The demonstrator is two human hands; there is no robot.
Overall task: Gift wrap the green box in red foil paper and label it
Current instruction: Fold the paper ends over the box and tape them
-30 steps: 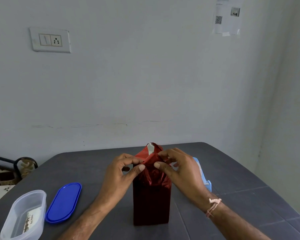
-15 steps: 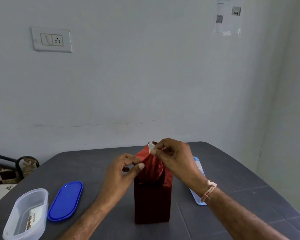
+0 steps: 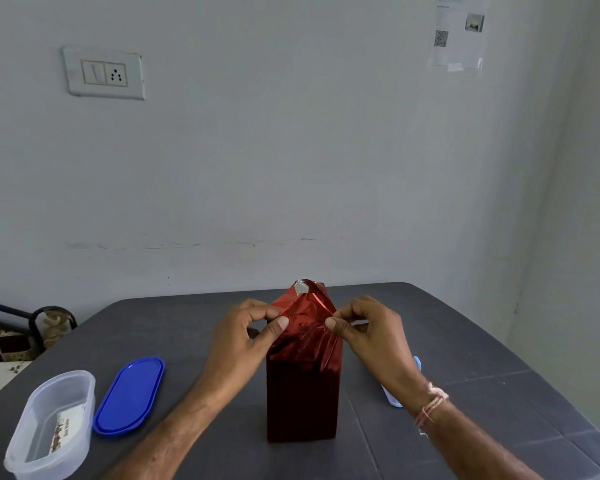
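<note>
A tall box wrapped in red foil paper [image 3: 302, 400] stands upright on the dark grey table [image 3: 187, 323]; none of the green box shows. The foil's loose top end rises to a crumpled peak with a silver patch of its underside at the tip. My left hand [image 3: 246, 337] pinches the left side of that loose top between thumb and fingers. My right hand [image 3: 371, 334] pinches the right side the same way. Both hands sit level with each other, on either side of the foil top.
A clear plastic container [image 3: 51, 427] with a printed label inside stands at the table's front left, its blue oval lid [image 3: 130, 394] lying beside it. A light blue object [image 3: 399, 396] lies partly hidden behind my right wrist. A chair back shows at far left.
My right hand has come down from the tip of the foil peak to the right side of the loose top. My left hand has kept its pinch on the left side.
</note>
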